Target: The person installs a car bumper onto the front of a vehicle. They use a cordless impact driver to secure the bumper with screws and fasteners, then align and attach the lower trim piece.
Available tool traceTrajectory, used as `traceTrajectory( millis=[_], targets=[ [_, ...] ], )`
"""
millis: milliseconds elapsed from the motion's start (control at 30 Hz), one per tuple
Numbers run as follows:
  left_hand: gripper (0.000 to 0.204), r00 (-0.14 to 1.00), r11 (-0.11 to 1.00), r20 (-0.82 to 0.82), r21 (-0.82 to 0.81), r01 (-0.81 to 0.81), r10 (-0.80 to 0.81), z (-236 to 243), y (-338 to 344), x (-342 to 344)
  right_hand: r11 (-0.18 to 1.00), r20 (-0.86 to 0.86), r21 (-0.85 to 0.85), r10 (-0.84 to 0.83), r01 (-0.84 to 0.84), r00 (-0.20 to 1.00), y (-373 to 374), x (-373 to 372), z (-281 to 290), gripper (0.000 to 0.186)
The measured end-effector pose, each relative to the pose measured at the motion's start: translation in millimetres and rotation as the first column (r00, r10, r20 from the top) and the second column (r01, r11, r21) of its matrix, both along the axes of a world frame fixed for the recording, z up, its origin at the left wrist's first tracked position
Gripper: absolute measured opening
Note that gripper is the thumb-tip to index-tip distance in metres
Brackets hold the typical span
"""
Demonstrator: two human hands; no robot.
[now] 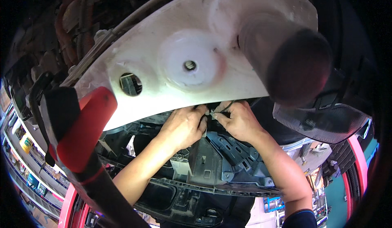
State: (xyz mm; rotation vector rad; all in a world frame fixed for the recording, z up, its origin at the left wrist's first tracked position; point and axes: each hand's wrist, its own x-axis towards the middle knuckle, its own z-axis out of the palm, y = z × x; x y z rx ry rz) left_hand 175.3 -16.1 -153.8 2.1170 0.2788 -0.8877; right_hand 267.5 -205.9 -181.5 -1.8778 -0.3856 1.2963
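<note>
Where the lower edge of the big white panel meets the dark plastic frame beneath it, both hands work close together at one spot. The left hand is curled, its fingers bent against the panel's edge beside a small pale clip; whether it actually pinches the clip cannot be told. The right hand, just beside the left and nearly touching it, has fingers closed on a thin dark wire that loops up toward the panel's underside. A grey pipe with a dark round end juts from the panel above the right hand. Left of the panel, a red-and-black bar slants across the near view. A round hole pierces the panel above the left forearm.
</note>
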Motion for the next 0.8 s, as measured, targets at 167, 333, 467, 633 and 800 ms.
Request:
traceTrajectory(
  millis=[167,333,467,633,800],
  targets=[
    [0.028,0.999,1.000,0.043,0.001,-0.008,0.008,-2,-1,-2,0.999,-0.105,-0.045,-0.014,0.010,0.994,-2,1,0,0.019],
    [0.028,0.996,0.999,0.084,0.000,-0.037,0.036,-5,-2,-6,0.983,-0.217,-0.167,-0.112,0.076,0.970,-1,-2,-3,0.018],
    [0.029,0.999,0.999,0.040,-0.022,-0.024,0.025,-4,-2,-3,0.988,-0.116,-0.151,-0.042,0.024,0.992,5,1,3,0.018],
    [0.030,1.000,1.000,0.017,-0.019,-0.002,0.002,-7,-3,-2,0.999,-0.012,-0.031,0.034,-0.034,0.999,6,7,-8,0.018],
    [0.031,0.998,0.997,-0.021,-0.037,-0.062,0.061,-2,-1,-3,1.000,0.073,0.012,0.001,-0.002,0.997,5,-2,-9,0.019]
  ],
)
